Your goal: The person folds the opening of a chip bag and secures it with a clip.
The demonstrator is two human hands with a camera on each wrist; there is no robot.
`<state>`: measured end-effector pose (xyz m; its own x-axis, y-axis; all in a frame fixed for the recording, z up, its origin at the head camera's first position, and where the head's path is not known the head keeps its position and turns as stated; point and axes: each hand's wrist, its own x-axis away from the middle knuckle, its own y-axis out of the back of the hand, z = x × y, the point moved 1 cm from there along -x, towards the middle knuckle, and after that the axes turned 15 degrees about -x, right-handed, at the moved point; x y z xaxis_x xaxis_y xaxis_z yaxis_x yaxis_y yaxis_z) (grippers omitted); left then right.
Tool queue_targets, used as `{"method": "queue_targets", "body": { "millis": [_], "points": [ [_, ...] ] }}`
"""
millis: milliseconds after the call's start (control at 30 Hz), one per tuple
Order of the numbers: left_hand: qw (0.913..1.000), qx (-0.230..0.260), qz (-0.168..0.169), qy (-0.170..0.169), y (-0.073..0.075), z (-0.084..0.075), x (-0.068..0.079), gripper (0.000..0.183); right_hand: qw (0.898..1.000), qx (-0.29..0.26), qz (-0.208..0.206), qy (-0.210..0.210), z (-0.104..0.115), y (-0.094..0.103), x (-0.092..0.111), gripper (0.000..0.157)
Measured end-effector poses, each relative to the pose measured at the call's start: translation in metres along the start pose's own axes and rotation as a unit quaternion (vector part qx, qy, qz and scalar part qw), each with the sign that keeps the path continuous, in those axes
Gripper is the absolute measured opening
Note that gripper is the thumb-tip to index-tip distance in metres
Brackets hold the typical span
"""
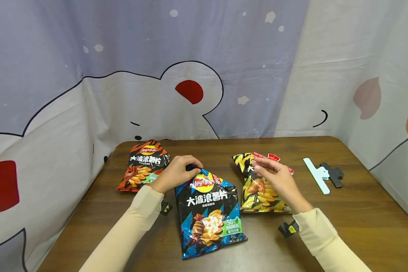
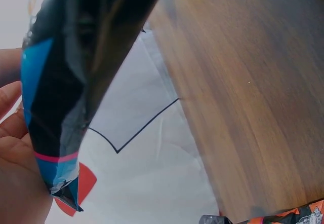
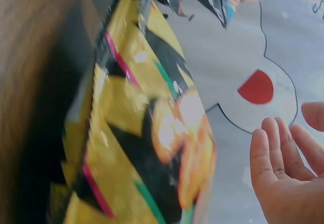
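My left hand (image 1: 177, 174) pinches the top edge of a blue and black chip bag (image 1: 207, 211), whose top corner is folded over. The bag's lower end reaches toward me over the table. In the left wrist view the chip bag (image 2: 55, 112) covers part of that hand. Over a yellow and black chip bag (image 1: 260, 189) hovers my right hand (image 1: 280, 183), fingers extended and holding nothing. The right wrist view shows a gap between this hand (image 3: 286, 168) and the yellow chip bag (image 3: 147, 122).
An orange and black chip bag (image 1: 142, 166) lies at the back left of the wooden table (image 1: 122, 234). To the right lie a mint green bag clip (image 1: 315, 175) and a black bag clip (image 1: 334, 174), close together. A printed curtain (image 1: 244, 68) hangs behind the table.
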<state>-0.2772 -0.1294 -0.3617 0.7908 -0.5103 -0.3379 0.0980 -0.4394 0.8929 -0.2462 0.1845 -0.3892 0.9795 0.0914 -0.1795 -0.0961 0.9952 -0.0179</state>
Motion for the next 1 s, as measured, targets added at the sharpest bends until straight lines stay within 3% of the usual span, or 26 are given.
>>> {"method": "queue_targets", "body": {
  "millis": [167, 333, 400, 500, 633, 733, 1000],
  "points": [
    [1.0000, -0.004, 0.000, 0.003, 0.000, 0.001, 0.001, 0.010, 1.000, 0.026, -0.011, 0.011, 0.004, 0.011, 0.000, 0.045],
    [1.0000, -0.005, 0.002, 0.003, 0.000, 0.001, 0.001, 0.012, 0.998, 0.047, -0.028, -0.005, 0.005, 0.018, 0.001, 0.050],
    [1.0000, -0.003, 0.004, 0.004, 0.001, 0.000, 0.001, 0.012, 0.999, 0.040, -0.036, 0.002, -0.011, 0.029, -0.004, 0.053],
    [1.0000, -0.001, 0.006, 0.006, 0.002, -0.002, 0.001, 0.012, 0.998, 0.015, -0.056, 0.026, -0.051, 0.054, -0.022, 0.050],
    [1.0000, 0.002, 0.005, 0.006, 0.002, -0.002, 0.001, 0.012, 0.994, 0.071, -0.064, 0.053, -0.033, 0.060, -0.017, 0.046],
    [1.0000, 0.001, 0.003, 0.004, 0.002, -0.002, 0.002, 0.012, 0.988, 0.127, -0.063, 0.060, 0.007, 0.051, -0.002, 0.047],
    [0.9999, -0.007, -0.010, -0.005, 0.002, -0.002, 0.002, 0.011, 0.984, 0.141, -0.090, 0.065, 0.004, 0.072, -0.005, 0.047]
  ]
}}
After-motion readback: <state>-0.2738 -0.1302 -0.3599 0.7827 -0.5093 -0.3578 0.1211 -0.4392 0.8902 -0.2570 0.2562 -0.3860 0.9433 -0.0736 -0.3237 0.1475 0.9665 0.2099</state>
